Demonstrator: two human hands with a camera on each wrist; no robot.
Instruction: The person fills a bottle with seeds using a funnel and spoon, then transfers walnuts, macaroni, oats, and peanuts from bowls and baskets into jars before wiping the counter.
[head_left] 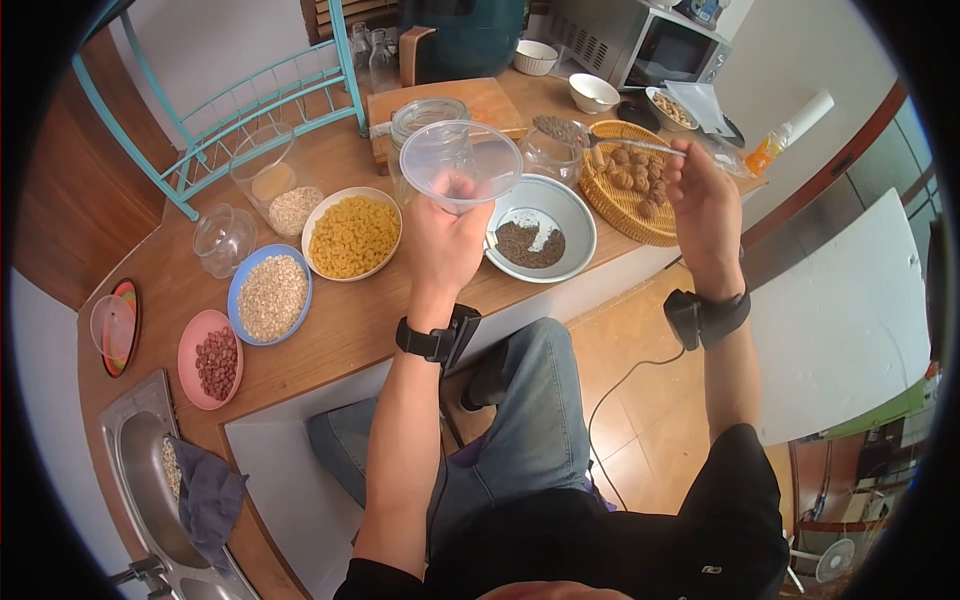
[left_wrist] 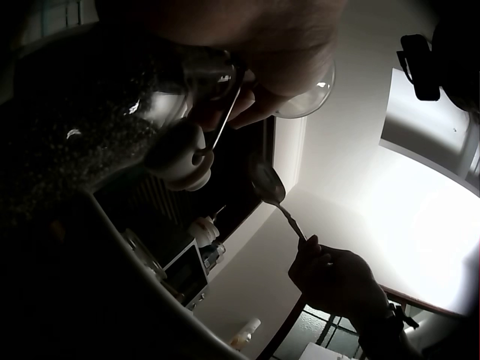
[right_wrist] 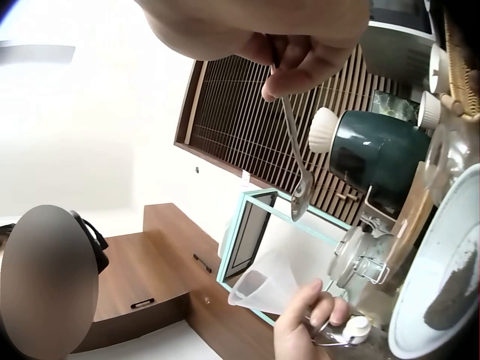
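My left hand [head_left: 450, 245] grips a clear plastic funnel [head_left: 490, 180], wide mouth up, together with the neck of a glass swing-top bottle [left_wrist: 154, 105]. The bottle's white stopper [right_wrist: 357, 328] hangs on its wire beside the fingers; in the head view the hand hides most of the bottle. Dark specks show through the glass in the left wrist view. In my right hand [head_left: 708, 205] a metal spoon [right_wrist: 294, 139] is pinched by its handle, its bowl out to the left. Below and between the hands stands a pale bowl [head_left: 584, 220] with small dark seeds [head_left: 530, 248].
Behind are a clip-top jar [head_left: 405, 120], a glass jar [head_left: 552, 165] and a wicker basket [head_left: 655, 232] of walnuts. Pasta [head_left: 353, 236], oats [head_left: 272, 298] and red beans [head_left: 217, 363] sit in dishes at left. A sink [head_left: 140, 440] lies front left, a teal rack [head_left: 270, 100] back left.
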